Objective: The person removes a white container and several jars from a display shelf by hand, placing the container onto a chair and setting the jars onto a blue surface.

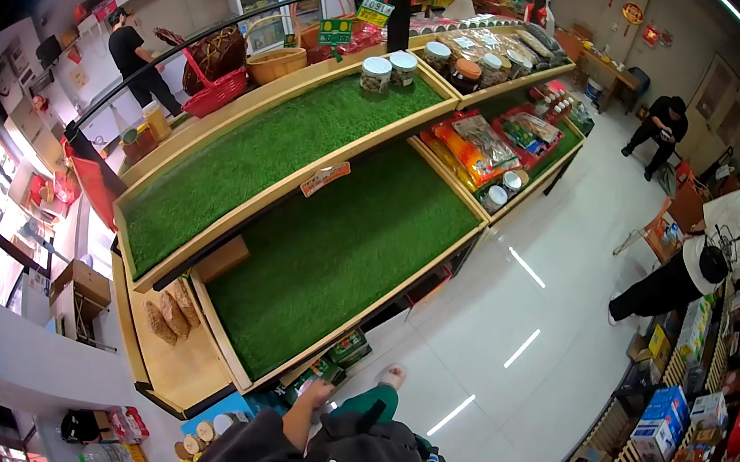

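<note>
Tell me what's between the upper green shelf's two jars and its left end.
Only bare green turf from the jars to that end, in the head view.

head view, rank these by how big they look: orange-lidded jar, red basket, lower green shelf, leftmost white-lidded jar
1. Lower green shelf
2. Red basket
3. Orange-lidded jar and leftmost white-lidded jar: too alike in size to rank

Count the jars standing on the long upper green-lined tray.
2: the nearer jar and the farther jar, side by side at the far end of the tray.
</note>
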The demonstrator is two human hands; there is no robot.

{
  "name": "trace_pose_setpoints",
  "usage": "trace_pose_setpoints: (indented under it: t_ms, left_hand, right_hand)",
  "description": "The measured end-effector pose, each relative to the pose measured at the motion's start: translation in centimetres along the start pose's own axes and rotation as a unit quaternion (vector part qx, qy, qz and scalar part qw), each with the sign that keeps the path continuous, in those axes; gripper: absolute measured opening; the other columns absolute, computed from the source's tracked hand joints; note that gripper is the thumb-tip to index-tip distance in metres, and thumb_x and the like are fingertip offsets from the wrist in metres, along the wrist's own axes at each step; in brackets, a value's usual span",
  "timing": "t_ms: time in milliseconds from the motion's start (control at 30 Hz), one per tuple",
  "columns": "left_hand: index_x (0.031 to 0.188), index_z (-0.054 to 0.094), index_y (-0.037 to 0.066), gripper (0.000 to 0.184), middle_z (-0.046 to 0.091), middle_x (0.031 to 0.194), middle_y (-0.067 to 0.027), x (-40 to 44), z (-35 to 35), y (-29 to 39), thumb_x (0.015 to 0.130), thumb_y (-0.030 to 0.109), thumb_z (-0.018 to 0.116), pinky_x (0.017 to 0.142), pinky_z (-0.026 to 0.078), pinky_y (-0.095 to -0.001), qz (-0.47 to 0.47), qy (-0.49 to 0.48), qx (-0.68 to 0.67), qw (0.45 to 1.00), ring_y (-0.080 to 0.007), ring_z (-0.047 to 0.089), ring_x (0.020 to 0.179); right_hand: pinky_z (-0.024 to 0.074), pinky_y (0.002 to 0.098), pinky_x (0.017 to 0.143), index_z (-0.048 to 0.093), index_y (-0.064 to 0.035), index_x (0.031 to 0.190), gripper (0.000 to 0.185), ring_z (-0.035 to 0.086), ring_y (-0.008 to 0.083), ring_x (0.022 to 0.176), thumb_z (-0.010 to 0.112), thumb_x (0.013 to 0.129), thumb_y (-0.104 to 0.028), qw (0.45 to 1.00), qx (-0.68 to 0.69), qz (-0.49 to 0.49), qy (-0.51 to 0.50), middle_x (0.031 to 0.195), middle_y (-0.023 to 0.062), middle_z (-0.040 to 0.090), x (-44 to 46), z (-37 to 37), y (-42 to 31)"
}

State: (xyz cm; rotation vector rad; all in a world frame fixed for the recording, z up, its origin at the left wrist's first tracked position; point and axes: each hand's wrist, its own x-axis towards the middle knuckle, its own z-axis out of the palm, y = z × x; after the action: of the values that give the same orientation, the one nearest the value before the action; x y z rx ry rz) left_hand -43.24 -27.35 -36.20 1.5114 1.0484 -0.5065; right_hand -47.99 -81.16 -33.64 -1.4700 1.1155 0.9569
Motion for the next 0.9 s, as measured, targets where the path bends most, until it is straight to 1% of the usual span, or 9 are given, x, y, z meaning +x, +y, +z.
trace_pose_setpoints:
  t_ms: [100,367,400,467,533,567,633,733,900]
  left_hand:
    - [0.084,0.057,0.003,0.022,0.051,0.056,-0.0089,1.2,-2.2,-4.4,0.084,0.024,0.056,0.037,0.037,-0.0321,-0.130,-0.091,-0.196,0.968,-0.0196,0.048,0.042]
    - [0.095,0.062,-0.002,0.037,0.062,0.078,-0.0134,1.9,-1.4,0.0,0.084,0.032,0.053,0.056,0.048,-0.0404,-0.208,0.070,-0.148,0.964,-0.0284,0.060,0.065]
    - [0.097,0.062,-0.003,0.039,0.064,0.081,-0.0140,3.3,-1.4,1.7,0.084,0.032,0.053,0.058,0.049,-0.0414,-0.197,0.086,-0.131,0.968,-0.0295,0.062,0.068]
    - [0.096,0.065,-0.002,0.041,0.065,0.086,-0.0162,6.6,-2.3,5.9,0.083,0.035,0.052,0.069,0.050,-0.0427,-0.145,0.055,-0.053,0.987,-0.0284,0.064,0.085]
    - [0.084,0.066,0.002,0.034,0.062,0.075,-0.0160,8.4,-1.9,10.9,0.085,0.032,0.051,0.057,0.046,-0.0347,0.012,0.146,-0.061,0.987,-0.0199,0.060,0.067]
    - [0.085,0.066,0.002,0.031,0.058,0.071,-0.0125,9.0,-3.0,14.5,0.086,0.030,0.051,0.053,0.043,-0.0315,-0.022,0.060,-0.059,0.996,-0.0169,0.054,0.060]
    - [0.101,0.063,0.003,0.032,0.058,0.078,-0.0075,9.5,-2.5,20.1,0.087,0.030,0.052,0.053,0.042,-0.0290,0.051,0.072,-0.182,0.979,-0.0136,0.051,0.060]
    - [0.120,0.057,0.003,0.041,0.062,0.116,-0.0153,4.9,-3.4,31.2,0.091,0.032,0.054,0.096,0.042,-0.0328,0.185,0.107,-0.098,0.972,-0.0245,0.058,0.109]
    - [0.123,0.052,0.004,0.035,0.061,0.119,-0.0125,-2.2,-4.9,43.6,0.095,0.025,0.052,0.094,0.043,-0.0326,0.329,0.069,-0.135,0.932,-0.0208,0.057,0.110]
  right_hand:
    - [0.0490,0.0401,0.042,0.048,-0.0026,0.112,0.036,0.058,0.0284,0.056,0.055,0.086,-0.028,0.999,-0.047,0.006,-0.004,0.085,0.0190,0.059,0.7,1.0,-5.5]
    - [0.0502,0.0383,0.042,0.048,-0.0001,0.114,0.038,0.060,0.0309,0.058,0.054,0.086,-0.025,0.981,-0.095,-0.168,0.031,0.088,0.0208,0.059,6.3,7.3,-33.0]
    - [0.0554,0.0455,0.055,0.045,-0.0028,0.121,0.044,0.064,0.0362,0.072,0.055,0.086,-0.028,0.976,-0.136,-0.170,0.018,0.103,0.0234,0.060,6.6,9.1,-37.3]
    - [0.0559,0.0453,0.057,0.045,-0.0034,0.123,0.047,0.064,0.0364,0.075,0.056,0.086,-0.030,0.961,-0.160,-0.225,-0.022,0.105,0.0220,0.060,6.7,13.6,-45.1]
    - [0.0560,0.0419,0.061,0.047,-0.0046,0.125,0.046,0.065,0.0339,0.078,0.053,0.089,-0.032,0.946,-0.152,-0.280,-0.052,0.108,0.0199,0.060,5.9,19.0,-52.2]
    - [0.0555,0.0393,0.062,0.047,-0.0050,0.124,0.045,0.065,0.0311,0.081,0.053,0.089,-0.033,0.936,-0.130,-0.312,-0.096,0.108,0.0182,0.059,4.5,21.6,-55.2]
    - [0.0544,0.0356,0.066,0.048,-0.0059,0.123,0.045,0.063,0.0269,0.081,0.054,0.089,-0.034,0.920,-0.114,-0.345,-0.147,0.108,0.0160,0.059,-1.1,27.3,-60.6]
    - [0.0536,0.0340,0.072,0.049,-0.0055,0.121,0.043,0.062,0.0252,0.081,0.054,0.091,-0.035,0.894,-0.054,-0.379,-0.234,0.110,0.0144,0.057,-8.9,34.4,-65.8]
    - [0.0526,0.0320,0.073,0.051,-0.0043,0.120,0.037,0.063,0.0221,0.085,0.053,0.092,-0.029,0.834,0.008,-0.393,-0.387,0.106,0.0126,0.059,-20.0,42.9,-72.8]
